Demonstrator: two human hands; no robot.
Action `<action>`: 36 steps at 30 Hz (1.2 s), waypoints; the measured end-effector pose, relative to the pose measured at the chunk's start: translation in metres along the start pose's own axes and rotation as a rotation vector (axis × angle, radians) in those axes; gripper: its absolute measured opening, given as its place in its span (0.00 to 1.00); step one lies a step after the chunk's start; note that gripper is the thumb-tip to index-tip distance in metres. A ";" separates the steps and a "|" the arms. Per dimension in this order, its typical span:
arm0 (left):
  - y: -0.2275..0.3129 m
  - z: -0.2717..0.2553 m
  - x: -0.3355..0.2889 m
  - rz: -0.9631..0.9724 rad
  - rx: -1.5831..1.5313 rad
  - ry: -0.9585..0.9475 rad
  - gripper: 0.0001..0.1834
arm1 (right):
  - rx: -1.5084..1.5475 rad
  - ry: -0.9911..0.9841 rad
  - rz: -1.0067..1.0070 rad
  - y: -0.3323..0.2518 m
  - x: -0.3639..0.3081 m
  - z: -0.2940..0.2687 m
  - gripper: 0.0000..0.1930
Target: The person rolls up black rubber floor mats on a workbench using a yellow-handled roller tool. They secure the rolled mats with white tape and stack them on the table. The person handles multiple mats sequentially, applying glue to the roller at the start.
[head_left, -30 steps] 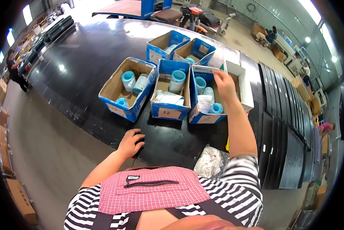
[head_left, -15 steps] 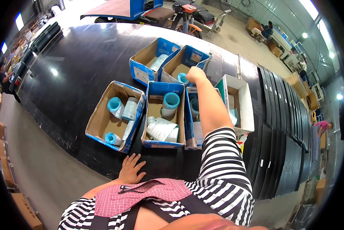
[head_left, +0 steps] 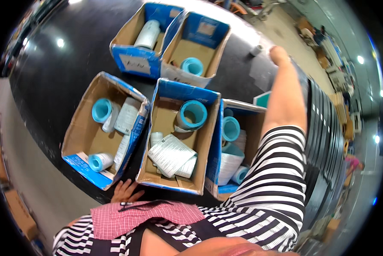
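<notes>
My left hand [head_left: 125,191] lies on the black table's near edge with fingers spread, beside the near-left open carton [head_left: 78,128]. My right arm stretches far right, past the boxes. My right hand [head_left: 279,55] is near a small grey-white roll [head_left: 256,50] on the tabletop; its fingers are turned away and hidden. Blue-cored label rolls stand or lie in the cartons: one roll [head_left: 192,66] in the far right carton [head_left: 202,40], a white roll [head_left: 148,35] in the far left one, several in the middle carton [head_left: 155,102] and the near-right carton [head_left: 215,141].
A green-and-white box corner [head_left: 262,100] shows behind my right forearm. Overlapping black sheets [head_left: 321,123] hang along the table's right side. Cardboard boxes [head_left: 18,211] stand on the floor at left. A person in pink [head_left: 352,164] is far off at right.
My right hand has left the far right carton and moved right, past it. That carton's roll stays inside. The view has shifted closer; my left hand still rests at the table edge.
</notes>
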State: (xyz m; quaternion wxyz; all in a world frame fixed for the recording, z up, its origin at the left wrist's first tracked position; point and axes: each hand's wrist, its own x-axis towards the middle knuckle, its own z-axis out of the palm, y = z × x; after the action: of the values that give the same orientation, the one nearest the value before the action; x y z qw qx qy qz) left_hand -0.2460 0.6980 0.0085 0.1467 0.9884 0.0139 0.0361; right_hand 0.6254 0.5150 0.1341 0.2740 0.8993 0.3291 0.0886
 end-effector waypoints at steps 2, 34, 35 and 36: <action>0.006 -0.008 -0.004 -0.025 -0.002 -0.074 0.23 | 0.301 -0.104 0.041 0.004 0.037 0.026 0.14; 0.021 -0.023 -0.008 0.056 -0.248 0.224 0.23 | 1.516 0.751 0.043 0.040 -0.426 -0.319 0.06; 0.023 -0.021 -0.011 0.046 -0.237 0.239 0.22 | 1.669 0.731 -0.021 0.017 -0.474 -0.311 0.06; 0.022 -0.020 -0.017 0.019 -0.211 0.243 0.22 | 1.997 0.789 -0.185 -0.021 -0.505 -0.289 0.07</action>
State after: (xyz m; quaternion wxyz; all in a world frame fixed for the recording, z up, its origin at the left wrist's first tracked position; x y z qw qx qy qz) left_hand -0.2639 0.6820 0.0331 0.2466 0.9560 0.0183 0.1582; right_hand 0.1282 0.3300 0.3739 -0.7038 0.5957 0.3846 0.0425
